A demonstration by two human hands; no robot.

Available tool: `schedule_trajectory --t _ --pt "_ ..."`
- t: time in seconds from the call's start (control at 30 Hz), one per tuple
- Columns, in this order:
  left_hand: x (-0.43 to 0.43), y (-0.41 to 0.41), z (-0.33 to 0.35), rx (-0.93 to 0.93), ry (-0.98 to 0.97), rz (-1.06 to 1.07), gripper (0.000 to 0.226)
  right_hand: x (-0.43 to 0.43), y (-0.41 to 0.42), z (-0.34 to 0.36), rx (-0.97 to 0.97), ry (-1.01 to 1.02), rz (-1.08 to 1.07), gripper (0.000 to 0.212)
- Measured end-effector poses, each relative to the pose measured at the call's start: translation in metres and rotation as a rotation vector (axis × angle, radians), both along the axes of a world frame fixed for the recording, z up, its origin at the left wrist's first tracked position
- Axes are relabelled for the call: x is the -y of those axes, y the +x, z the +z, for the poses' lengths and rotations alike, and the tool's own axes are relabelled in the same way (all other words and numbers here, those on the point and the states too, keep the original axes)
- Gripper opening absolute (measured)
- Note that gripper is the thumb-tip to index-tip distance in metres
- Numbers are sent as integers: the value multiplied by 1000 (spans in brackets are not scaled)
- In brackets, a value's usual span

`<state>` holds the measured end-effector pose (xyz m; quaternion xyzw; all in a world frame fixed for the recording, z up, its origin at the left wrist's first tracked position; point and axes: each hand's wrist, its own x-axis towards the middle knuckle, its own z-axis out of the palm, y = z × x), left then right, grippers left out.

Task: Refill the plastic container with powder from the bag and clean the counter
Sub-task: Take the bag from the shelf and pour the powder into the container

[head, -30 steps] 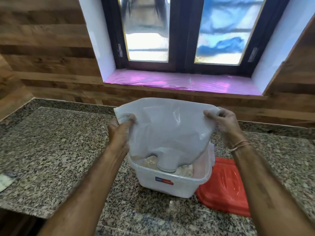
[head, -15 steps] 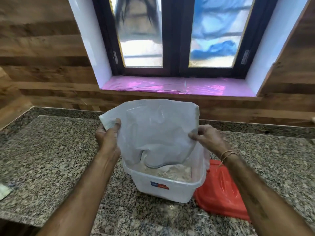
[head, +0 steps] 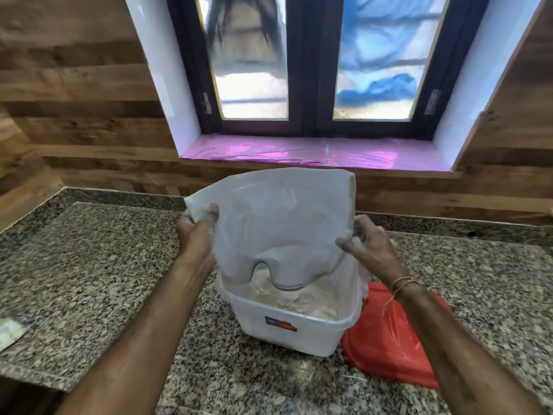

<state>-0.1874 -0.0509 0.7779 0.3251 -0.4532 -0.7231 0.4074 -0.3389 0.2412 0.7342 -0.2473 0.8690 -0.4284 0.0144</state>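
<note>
A white plastic bag [head: 278, 223] hangs upside down over a clear plastic container [head: 287, 327] that stands on the granite counter [head: 89, 274]. The bag's open mouth sags into the container, just above a heap of pale powder [head: 299, 298]. My left hand [head: 197, 235] pinches the bag's upper left corner. My right hand [head: 368, 250] grips the bag's right edge lower down, fingers curled on the plastic. The bag looks limp and nearly flat.
A red lid [head: 392, 339] lies on the counter right beside the container, partly under my right forearm. A small packet [head: 10, 333] sits at the counter's left front edge. Behind runs a wood-panelled wall and a window with a pink-lined sill [head: 314, 151].
My right hand has slid down from the bag's top right corner to its right edge. The bag's top right corner now stands free. The view has tilted up slightly.
</note>
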Motion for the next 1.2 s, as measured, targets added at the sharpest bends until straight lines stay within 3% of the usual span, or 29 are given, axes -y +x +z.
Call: schedule_trajectory --t 0.07,0.13,0.2,0.3,0.37,0.47,0.67,0.77,0.87,1.0,1.1,1.2 --pt "-2 -3 6 36 32 6 20 -1 4 -4 -54 81 -14 15" --pt "-4 -1 14 47 -29 -41 15 -2 2 -5 -10 -53 -91 3" --pt "-4 11 16 65 -184 -224 31 -1 -1 -2 59 -189 -159 7" --pt "-13 38 -13 371 -443 -545 43 1 -4 0 121 -283 -192 11" --pt "-16 45 -34 446 -469 -497 32 2 -7 1 119 -270 -169 14" --pt "-14 47 -41 364 -400 -383 26 2 -12 6 52 -208 -203 15" --pt "-4 77 -51 541 -609 -367 31 12 -17 5 -43 -113 -278 17" --pt "-4 80 -54 508 -678 -332 36 14 -11 8 113 -242 -62 14" --pt "-11 69 -48 488 -726 -271 29 7 -8 8 224 -70 103 19" --pt "-13 63 -46 431 -679 -385 42 1 -14 10 80 -106 -165 19" --pt "-14 63 -53 392 -549 -384 33 0 -9 13 133 -158 -92 15" --pt "-17 61 -56 300 -388 -344 26 -6 -11 15 19 -132 -150 15"
